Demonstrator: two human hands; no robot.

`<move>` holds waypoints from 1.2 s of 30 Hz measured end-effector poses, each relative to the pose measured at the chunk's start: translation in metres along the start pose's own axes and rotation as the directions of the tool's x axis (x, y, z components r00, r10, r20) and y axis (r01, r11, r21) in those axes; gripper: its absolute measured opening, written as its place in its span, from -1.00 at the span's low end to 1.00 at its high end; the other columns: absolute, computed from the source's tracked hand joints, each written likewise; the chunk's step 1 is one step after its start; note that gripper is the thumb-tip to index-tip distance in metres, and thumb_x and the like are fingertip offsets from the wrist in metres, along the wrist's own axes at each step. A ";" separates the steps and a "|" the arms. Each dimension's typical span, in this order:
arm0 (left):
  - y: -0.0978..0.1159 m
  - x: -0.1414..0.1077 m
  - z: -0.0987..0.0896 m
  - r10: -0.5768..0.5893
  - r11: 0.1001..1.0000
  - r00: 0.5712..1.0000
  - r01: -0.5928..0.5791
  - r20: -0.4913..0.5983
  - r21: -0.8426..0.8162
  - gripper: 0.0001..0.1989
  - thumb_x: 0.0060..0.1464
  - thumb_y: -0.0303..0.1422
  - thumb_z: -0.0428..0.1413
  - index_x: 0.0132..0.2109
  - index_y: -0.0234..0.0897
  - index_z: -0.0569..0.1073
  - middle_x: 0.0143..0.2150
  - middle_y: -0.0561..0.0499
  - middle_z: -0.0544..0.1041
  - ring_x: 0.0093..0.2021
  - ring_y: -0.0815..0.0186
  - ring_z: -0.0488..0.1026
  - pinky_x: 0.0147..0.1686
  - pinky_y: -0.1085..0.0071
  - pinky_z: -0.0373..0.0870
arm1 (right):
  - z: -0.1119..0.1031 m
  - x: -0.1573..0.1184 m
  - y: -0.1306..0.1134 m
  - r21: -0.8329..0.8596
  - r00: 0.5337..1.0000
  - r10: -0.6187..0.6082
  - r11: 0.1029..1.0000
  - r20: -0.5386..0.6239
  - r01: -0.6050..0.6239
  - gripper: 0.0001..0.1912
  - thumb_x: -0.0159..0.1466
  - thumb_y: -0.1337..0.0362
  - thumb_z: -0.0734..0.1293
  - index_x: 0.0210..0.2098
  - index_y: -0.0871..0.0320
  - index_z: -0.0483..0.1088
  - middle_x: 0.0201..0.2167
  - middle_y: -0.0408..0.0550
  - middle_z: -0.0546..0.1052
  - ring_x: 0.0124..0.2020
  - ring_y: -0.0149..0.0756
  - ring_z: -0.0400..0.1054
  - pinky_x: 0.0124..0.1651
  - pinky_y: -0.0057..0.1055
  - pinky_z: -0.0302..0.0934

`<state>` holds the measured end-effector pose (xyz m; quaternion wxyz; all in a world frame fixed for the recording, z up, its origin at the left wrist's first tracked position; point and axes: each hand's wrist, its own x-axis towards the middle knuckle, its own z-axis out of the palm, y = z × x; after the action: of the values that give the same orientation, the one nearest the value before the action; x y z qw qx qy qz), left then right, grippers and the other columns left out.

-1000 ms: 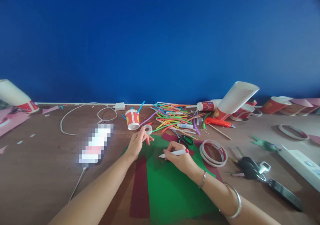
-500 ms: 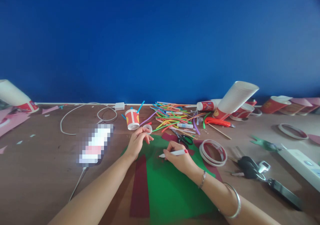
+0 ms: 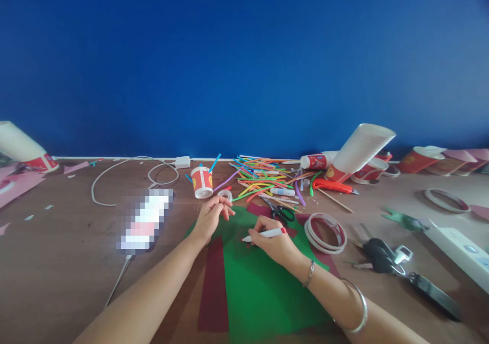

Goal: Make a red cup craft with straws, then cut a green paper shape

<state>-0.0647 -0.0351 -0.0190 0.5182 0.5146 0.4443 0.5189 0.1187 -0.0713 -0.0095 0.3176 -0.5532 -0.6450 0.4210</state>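
One white marker [image 3: 269,233] with a red end sits pinched between the thumb and fingers of my right hand [image 3: 278,242], its tip pointing left, close over the green paper [image 3: 273,298]; whether it touches, I can't tell. My left hand [image 3: 210,219] is at the sheet's far left part, fingers loosely bent and parted. Dark red paper [image 3: 213,293] shows along the green on both sides. Right of my right hand lie tape rolls [image 3: 331,250]; beyond it, scissors [image 3: 275,211]. A small tape roll [image 3: 229,194] lies just past my left fingers, near a paper cup [image 3: 202,182] with a blue straw [image 3: 215,163]. Farther back, coloured straws [image 3: 263,182] sprawl in a heap. Keys [image 3: 378,255] lie well off to the right, a pixelated lit screen [image 3: 148,219] to the left.
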 end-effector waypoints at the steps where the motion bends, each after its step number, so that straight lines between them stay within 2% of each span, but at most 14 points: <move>1: 0.000 0.000 0.000 0.000 1.000 1.000 0.000 0.002 0.002 -0.83 0.03 -0.45 -0.09 -0.38 -0.30 0.40 -0.67 0.12 0.36 -0.40 0.27 0.49 -0.25 0.33 0.34 | 0.000 0.000 0.000 0.000 1.000 -0.002 1.000 -0.002 0.002 -0.82 0.07 0.30 0.26 -0.64 0.13 0.22 -0.68 -0.19 0.42 -0.65 -0.44 0.19 -0.61 -0.54 0.01; 16: 0.003 0.000 0.001 -0.006 1.000 1.000 0.006 0.002 0.017 -0.83 0.02 -0.47 -0.09 -0.38 -0.30 0.39 -0.68 0.14 0.36 -0.40 0.29 0.48 -0.24 0.36 0.33 | 0.001 0.001 0.001 0.049 1.000 -0.006 0.999 0.028 0.005 -0.81 0.09 0.26 0.28 -0.61 0.13 0.24 -0.65 -0.16 0.49 -0.62 -0.41 0.29 -0.60 -0.53 0.06; 22: 0.003 0.000 0.002 -0.009 1.000 1.000 0.009 0.001 0.019 -0.83 0.02 -0.47 -0.10 -0.38 -0.30 0.39 -0.68 0.14 0.36 -0.40 0.30 0.48 -0.24 0.36 0.33 | 0.001 0.000 0.000 0.042 1.000 -0.010 0.999 0.005 0.010 -0.81 0.07 0.29 0.28 -0.63 0.13 0.24 -0.66 -0.15 0.48 -0.61 -0.38 0.32 -0.60 -0.52 0.04; 24: 0.003 0.000 0.002 -0.008 1.000 1.000 0.008 0.004 0.025 -0.83 0.02 -0.47 -0.10 -0.38 -0.30 0.38 -0.68 0.14 0.35 -0.40 0.30 0.48 -0.25 0.37 0.33 | 0.001 0.001 0.000 0.099 1.000 -0.001 0.995 0.017 -0.001 -0.81 0.07 0.28 0.29 -0.63 0.13 0.23 -0.66 -0.15 0.48 -0.59 -0.37 0.34 -0.59 -0.52 0.06; 27: 0.004 -0.001 0.001 -0.001 0.998 1.000 0.000 0.004 0.065 -0.82 0.03 -0.47 -0.11 -0.38 -0.30 0.38 -0.67 0.15 0.35 -0.41 0.30 0.48 -0.25 0.37 0.32 | -0.002 0.004 0.002 0.288 0.999 0.053 0.956 -0.003 -0.050 -0.77 0.07 0.24 0.30 -0.63 0.13 0.20 -0.70 -0.17 0.44 -0.63 -0.40 0.32 -0.60 -0.53 0.05; 31: 0.004 -0.001 0.001 0.004 0.988 0.999 -0.012 0.049 0.156 -0.81 0.05 -0.46 -0.12 -0.36 -0.30 0.38 -0.66 0.13 0.35 -0.39 0.29 0.48 -0.25 0.37 0.32 | -0.014 0.009 0.009 0.581 0.983 0.159 0.810 -0.092 -0.076 -0.71 0.07 0.15 0.33 -0.62 0.14 0.17 -0.74 -0.21 0.39 -0.70 -0.48 0.19 -0.64 -0.55 -0.02; 33: 0.003 -0.001 0.000 0.003 0.979 0.996 -0.021 0.088 0.202 -0.81 0.06 -0.44 -0.12 -0.35 -0.30 0.39 -0.65 0.12 0.36 -0.37 0.28 0.48 -0.25 0.37 0.32 | -0.021 0.009 0.012 0.649 0.982 0.155 0.760 -0.106 -0.050 -0.70 0.10 0.11 0.32 -0.60 0.15 0.20 -0.72 -0.20 0.40 -0.68 -0.49 0.19 -0.63 -0.55 -0.01; 36: 0.001 -0.002 0.000 0.008 0.960 0.991 -0.044 0.132 0.277 -0.80 0.07 -0.43 -0.13 -0.34 -0.30 0.39 -0.62 0.09 0.38 -0.35 0.27 0.48 -0.24 0.36 0.32 | -0.029 0.008 0.014 0.638 0.991 0.110 0.769 -0.079 -0.035 -0.69 0.15 0.06 0.27 -0.53 0.17 0.27 -0.67 -0.16 0.43 -0.67 -0.48 0.21 -0.63 -0.56 0.00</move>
<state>-0.0647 -0.0368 -0.0178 0.4611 0.6211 0.4718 0.4232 0.1488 -0.0571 -0.0102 0.5045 -0.4606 -0.4245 0.5943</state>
